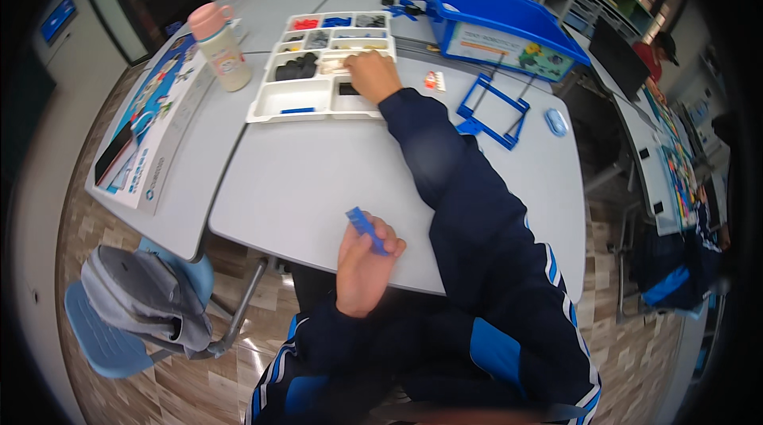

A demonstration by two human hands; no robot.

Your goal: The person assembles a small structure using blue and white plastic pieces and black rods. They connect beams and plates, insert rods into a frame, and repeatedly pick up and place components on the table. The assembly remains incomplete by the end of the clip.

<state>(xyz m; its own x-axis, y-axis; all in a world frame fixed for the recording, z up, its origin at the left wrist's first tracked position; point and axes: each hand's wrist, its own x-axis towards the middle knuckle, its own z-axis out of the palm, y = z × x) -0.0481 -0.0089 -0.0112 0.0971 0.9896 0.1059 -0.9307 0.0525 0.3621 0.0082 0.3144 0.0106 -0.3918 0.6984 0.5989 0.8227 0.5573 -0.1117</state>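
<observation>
Close to the table's near edge, my left hand is closed on a blue plastic building piece, long and narrow, its far end sticking out past my fingers. My right hand reaches over the white sorting tray, fingers curled down at a compartment with pale pieces. What the fingertips hold, if anything, is hidden. Other compartments carry black pieces, red pieces and grey pieces. A blue strip lies in the near left compartment.
Right of the tray are a blue frame assembly, a small red-and-white piece and a light-blue oval object. Behind stands a blue bin. At left are a bottle, a flat box and a phone. People sit farther off.
</observation>
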